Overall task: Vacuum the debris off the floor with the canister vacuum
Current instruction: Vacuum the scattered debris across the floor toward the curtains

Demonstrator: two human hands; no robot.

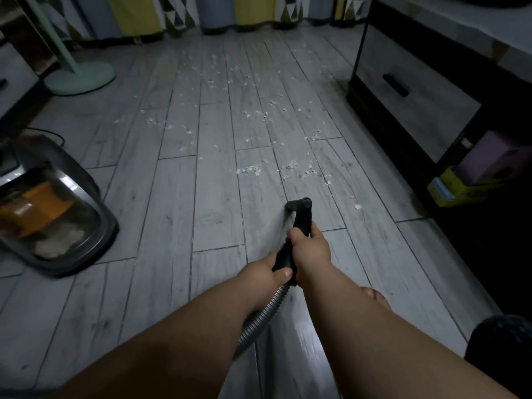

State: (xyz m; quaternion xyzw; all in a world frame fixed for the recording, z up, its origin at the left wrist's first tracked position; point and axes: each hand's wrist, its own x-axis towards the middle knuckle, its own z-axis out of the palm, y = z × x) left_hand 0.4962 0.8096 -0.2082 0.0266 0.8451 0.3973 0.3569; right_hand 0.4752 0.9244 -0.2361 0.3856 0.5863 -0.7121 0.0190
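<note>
I am seeing both hands curling round the black handle: right hand in front, left hand behind it, next to the ribbed hose. The nozzle is resting on the floor, near the white debris. The canister vacuum is sitting far left.

Canister vacuum: rear cut off by left edge.
Hose: lower run hidden behind left forearm.
Wand grip: mostly covered by left hand and right hand.
Debris: material too small to tell.
Dark object, bottom right: cropped, unidentifiable.
</note>
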